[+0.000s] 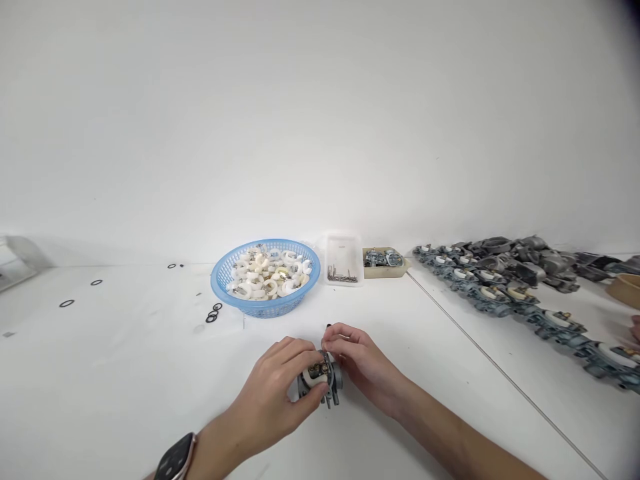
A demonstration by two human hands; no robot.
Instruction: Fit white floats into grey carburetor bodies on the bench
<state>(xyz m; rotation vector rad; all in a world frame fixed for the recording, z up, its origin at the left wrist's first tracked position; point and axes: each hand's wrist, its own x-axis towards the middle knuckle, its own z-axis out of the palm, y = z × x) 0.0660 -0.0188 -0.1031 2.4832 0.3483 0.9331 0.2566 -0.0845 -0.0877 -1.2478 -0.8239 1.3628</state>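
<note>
White counter (150,373) stretched left to right. Blue basket (215,283) stood far, just left of centre. Left hand (277,380) half closed round metal body (337,380), near centre of counter, fingers on far side, thumb on near side. Right hand (365,360) curled, fingertips gathered at body's far right edge; could not tell whether they pinched anything. Body looked rigid, probably dense for its size, perhaps slick; safest hold seemed round its outside. White ring (314,381) on top, likely light plastic, seemed fragile, unfit for squeezing.
</note>
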